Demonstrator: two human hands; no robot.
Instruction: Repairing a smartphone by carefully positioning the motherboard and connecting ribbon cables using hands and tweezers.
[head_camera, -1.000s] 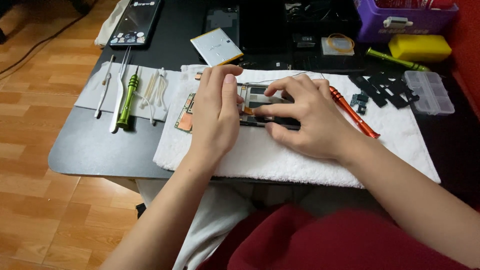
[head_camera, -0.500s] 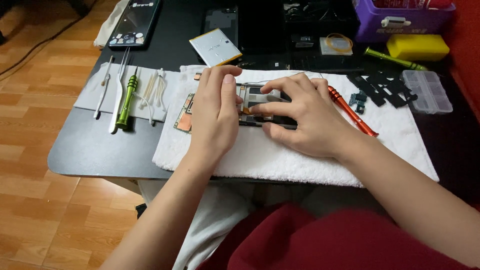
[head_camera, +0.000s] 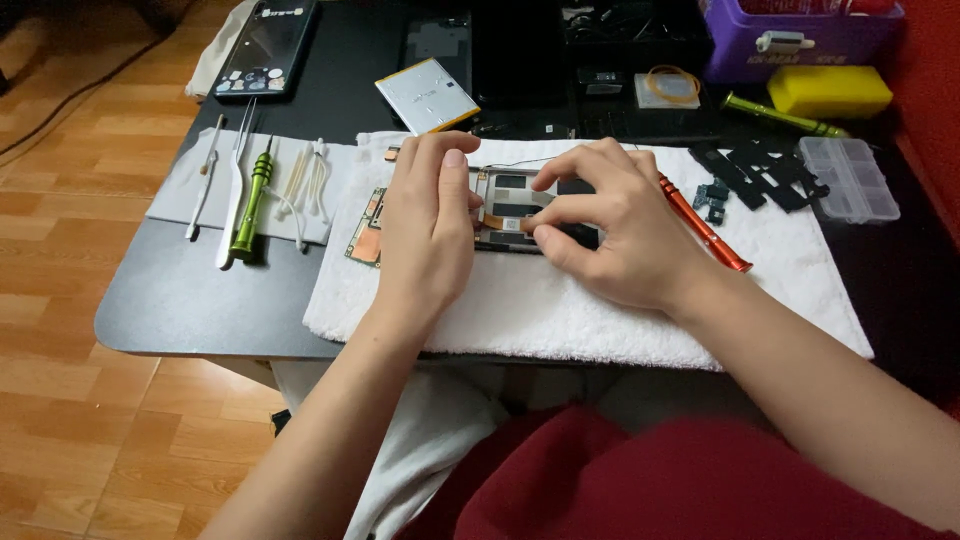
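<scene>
We see both hands over an opened phone frame that lies on the white towel spread along the near edge of the black table. Our left hand rests flat on the frame's left end, fingers together, pressing rather than pinching, with a small circuit board just beside it. Our right hand has its grip narrow, thumb and forefinger nipping a small part at the frame's middle (too small to tell what). An orange screwdriver lies on the towel just right of that hand. Toward the left edge, a green screwdriver and white tweezers lie on a smaller cloth.
</scene>
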